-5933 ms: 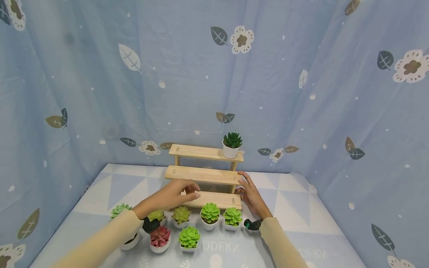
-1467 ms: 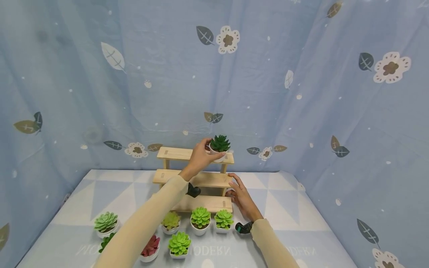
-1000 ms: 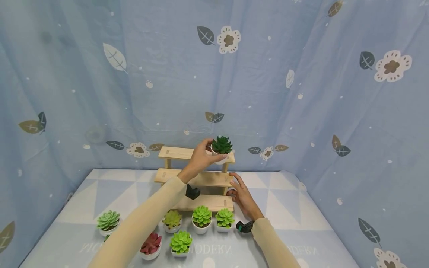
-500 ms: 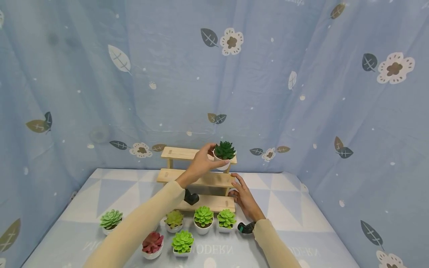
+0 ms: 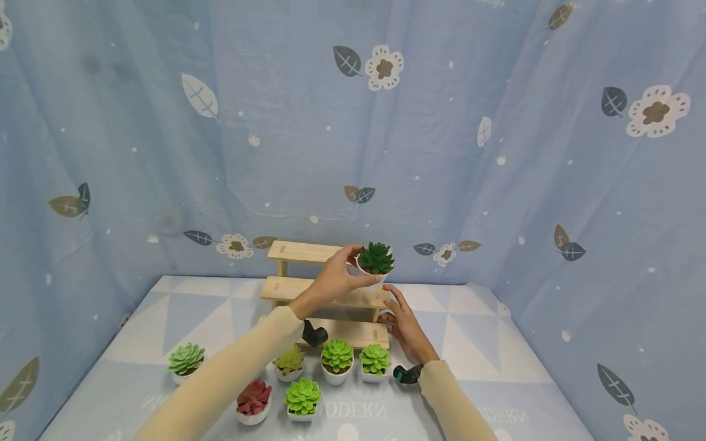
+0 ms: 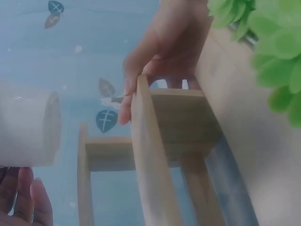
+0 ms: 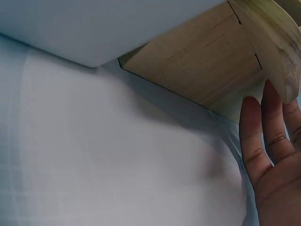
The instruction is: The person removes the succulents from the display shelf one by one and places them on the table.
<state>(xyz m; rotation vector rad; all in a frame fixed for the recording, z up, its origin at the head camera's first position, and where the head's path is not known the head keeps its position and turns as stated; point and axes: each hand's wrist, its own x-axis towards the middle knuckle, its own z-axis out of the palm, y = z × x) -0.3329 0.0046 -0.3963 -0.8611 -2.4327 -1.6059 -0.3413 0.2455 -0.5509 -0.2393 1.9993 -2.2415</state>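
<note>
My left hand (image 5: 331, 283) grips the white pot of a dark green artificial succulent (image 5: 375, 260), raised in front of the right end of a three-tier wooden stand (image 5: 302, 250). In the left wrist view the white pot (image 6: 28, 129) is apart from the shelves, with fingertips along its side. My right hand (image 5: 407, 326) holds the right end of the middle shelf, with fingers above and below the board. The right wrist view shows those fingers (image 7: 253, 136) against the shelf end.
Several potted succulents stand in front of the stand: light green ones (image 5: 337, 355) (image 5: 375, 359) (image 5: 302, 397), a yellow-green one (image 5: 289, 360) and a red one (image 5: 254, 398). A pale green one (image 5: 186, 359) is at the left beside the sleeve. A blue patterned curtain (image 5: 287, 122) hangs behind.
My left hand went from over the bottom shelf to the dark green succulent on the top shelf, took hold, then brought it forward and lower. My right hand stayed on the stand.
</note>
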